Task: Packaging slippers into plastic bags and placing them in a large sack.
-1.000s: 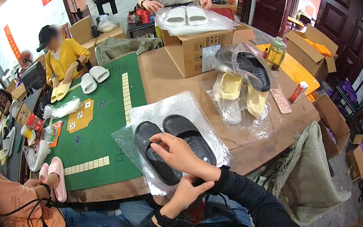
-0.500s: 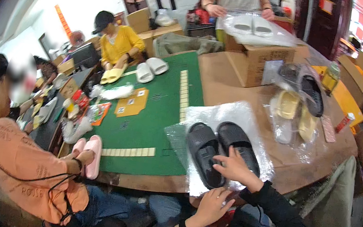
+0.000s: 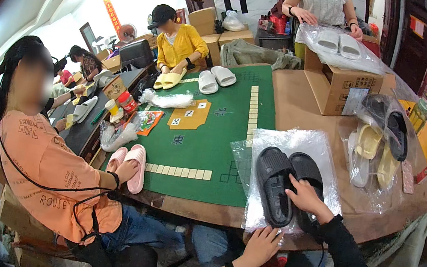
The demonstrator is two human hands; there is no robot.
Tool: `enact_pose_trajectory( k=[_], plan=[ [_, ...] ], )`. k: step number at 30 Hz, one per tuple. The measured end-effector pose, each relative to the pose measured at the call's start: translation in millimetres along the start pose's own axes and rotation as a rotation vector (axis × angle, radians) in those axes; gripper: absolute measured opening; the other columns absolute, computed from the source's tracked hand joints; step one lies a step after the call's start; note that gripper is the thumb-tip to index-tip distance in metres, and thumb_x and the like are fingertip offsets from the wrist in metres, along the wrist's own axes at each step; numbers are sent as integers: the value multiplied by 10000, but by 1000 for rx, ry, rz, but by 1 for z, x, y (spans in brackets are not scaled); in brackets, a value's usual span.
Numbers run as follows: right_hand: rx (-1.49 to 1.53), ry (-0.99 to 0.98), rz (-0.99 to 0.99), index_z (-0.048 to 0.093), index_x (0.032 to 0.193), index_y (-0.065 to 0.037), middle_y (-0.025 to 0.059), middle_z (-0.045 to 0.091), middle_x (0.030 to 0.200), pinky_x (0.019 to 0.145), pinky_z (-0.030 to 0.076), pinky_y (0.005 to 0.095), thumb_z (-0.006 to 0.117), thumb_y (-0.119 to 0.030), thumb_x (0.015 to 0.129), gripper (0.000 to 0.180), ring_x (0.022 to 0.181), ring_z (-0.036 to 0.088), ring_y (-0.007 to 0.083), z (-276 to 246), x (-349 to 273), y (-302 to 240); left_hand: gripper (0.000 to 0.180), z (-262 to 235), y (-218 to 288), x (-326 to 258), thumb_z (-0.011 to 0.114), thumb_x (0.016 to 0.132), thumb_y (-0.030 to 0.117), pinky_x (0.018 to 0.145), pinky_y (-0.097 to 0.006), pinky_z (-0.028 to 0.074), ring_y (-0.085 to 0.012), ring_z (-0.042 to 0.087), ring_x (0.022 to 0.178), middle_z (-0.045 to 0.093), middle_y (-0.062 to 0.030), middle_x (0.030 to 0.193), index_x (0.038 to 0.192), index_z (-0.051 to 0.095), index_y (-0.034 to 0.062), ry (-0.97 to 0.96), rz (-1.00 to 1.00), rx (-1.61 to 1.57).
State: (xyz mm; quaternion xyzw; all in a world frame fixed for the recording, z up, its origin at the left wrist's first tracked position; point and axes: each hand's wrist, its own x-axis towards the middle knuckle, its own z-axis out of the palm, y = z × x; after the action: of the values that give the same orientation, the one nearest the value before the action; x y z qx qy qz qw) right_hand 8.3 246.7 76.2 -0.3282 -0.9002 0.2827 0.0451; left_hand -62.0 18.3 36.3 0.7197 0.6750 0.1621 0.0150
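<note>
A pair of black slide sandals lies side by side on a clear plastic bag spread at the table's near edge. My right hand rests over the right sandal, its fingers stretched toward the gap between the two and apparently touching the sandal's strap. My left hand lies at the bag's near edge, just below the left sandal's heel, fingers extended and a ring on one of them. Neither hand is wrapped round anything.
Left of me, a person in orange holds pink slides on a green mat edged with cream tiles. A person in yellow handles yellow slides. Across, another person has bagged white slides atop a cardboard box. Bagged slides lie right.
The whole view has shifted, so things sit further right and the picture is sharper. My right hand stays over the sandals; my left remains by the bag's near edge, its fingers closer to it.
</note>
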Motion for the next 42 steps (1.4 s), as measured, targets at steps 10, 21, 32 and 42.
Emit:
enact_pose_trajectory(
  k=[10, 21, 32, 42],
  plan=[
    [-5, 168, -62, 477, 1319, -24, 250, 569, 988, 857, 433, 446, 605, -279, 867, 534, 981, 535, 405, -49, -51, 15, 447, -9, -18, 6, 656, 799, 344, 978, -484, 353, -312, 480, 1181, 536, -130, 1242, 1160, 596, 86, 89, -103, 69],
    [-137, -7, 66, 602, 1182, -80, 278, 551, 1094, 942, 371, 509, 600, -410, 846, 471, 1093, 500, 414, -14, -54, 30, 423, -15, -23, 17, 661, 808, 347, 1002, -495, 323, -343, 487, 1159, 563, -174, 1188, 1110, 637, 53, 183, -86, 127],
    [-143, -25, -12, 526, 1312, -132, 253, 561, 1122, 951, 360, 513, 593, -376, 841, 534, 1116, 494, 389, -28, -70, 22, 308, -12, -34, 18, 623, 772, 162, 995, -459, 343, -277, 544, 1085, 617, -95, 1086, 1047, 645, 24, 247, -152, 31],
    [328, -249, -492, 610, 1154, -46, 171, 535, 744, 685, 395, 367, 700, -366, 831, 463, 761, 509, 297, -48, -173, -13, 389, 10, -75, 33, 645, 773, 264, 1067, -507, 270, -322, 512, 1127, 590, -142, 1140, 1056, 641, -3, 89, -96, -287]
  ],
)
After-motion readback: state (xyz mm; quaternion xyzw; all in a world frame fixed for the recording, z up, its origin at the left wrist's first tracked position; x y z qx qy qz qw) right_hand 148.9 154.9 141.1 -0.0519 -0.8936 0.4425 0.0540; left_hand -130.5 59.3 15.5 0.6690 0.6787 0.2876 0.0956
